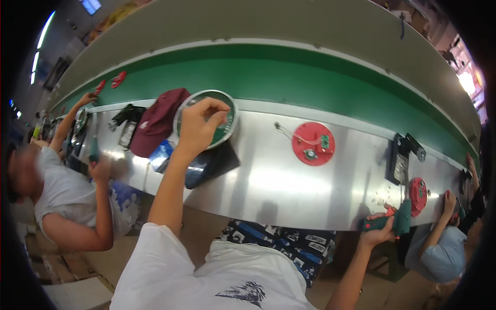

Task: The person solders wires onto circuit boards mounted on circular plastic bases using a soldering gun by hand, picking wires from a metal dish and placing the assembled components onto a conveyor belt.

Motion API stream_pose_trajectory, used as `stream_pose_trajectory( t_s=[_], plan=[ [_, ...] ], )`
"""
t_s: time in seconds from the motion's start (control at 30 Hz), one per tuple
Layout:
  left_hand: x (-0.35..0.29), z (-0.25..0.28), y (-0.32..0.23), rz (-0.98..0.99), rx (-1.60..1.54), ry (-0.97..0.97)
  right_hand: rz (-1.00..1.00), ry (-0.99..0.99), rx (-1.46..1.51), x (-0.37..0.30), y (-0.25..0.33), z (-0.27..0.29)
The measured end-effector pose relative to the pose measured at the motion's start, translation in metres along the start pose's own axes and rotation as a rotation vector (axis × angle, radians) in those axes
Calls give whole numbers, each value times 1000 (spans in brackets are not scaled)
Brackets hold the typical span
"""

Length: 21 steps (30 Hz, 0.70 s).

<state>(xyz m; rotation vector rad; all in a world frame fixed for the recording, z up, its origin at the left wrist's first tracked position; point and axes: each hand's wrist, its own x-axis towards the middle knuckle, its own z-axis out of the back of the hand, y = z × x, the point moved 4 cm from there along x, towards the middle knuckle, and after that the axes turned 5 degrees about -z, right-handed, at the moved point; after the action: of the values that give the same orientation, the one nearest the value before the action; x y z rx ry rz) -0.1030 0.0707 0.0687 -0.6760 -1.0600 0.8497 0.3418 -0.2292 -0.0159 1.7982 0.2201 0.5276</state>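
Observation:
My left hand (200, 124) reaches over a round metal dish (228, 128) with a green inside, fingertips pinched together above it; whatever small thing they hold is too tiny to make out. My right hand (380, 232) grips a green electric screwdriver (395, 219) at the near edge of the steel bench (279, 181). A red round disc (313, 143) with a small green circuit board and thin wires lies on the bench between my hands.
A maroon cap (157, 121) and a dark pouch (209, 164) lie left of the dish. The green conveyor belt (289, 72) runs behind the bench. Another red disc (417, 195) sits at right. A person works on each side of me.

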Motion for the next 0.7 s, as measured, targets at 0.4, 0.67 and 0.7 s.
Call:
stream_pose_trajectory(
  t_s=[0.4,0.67,0.7],
  plan=[
    [-36,-197,-44,-343,145,119,-171,659,31,-23,-9,-64],
    [-42,-218,-31,-454,422,103,-175,787,-103,-13,-10,-82],
    [-42,-218,-30,-443,421,107,-185,791,-109,-13,-10,-83]
  ],
)
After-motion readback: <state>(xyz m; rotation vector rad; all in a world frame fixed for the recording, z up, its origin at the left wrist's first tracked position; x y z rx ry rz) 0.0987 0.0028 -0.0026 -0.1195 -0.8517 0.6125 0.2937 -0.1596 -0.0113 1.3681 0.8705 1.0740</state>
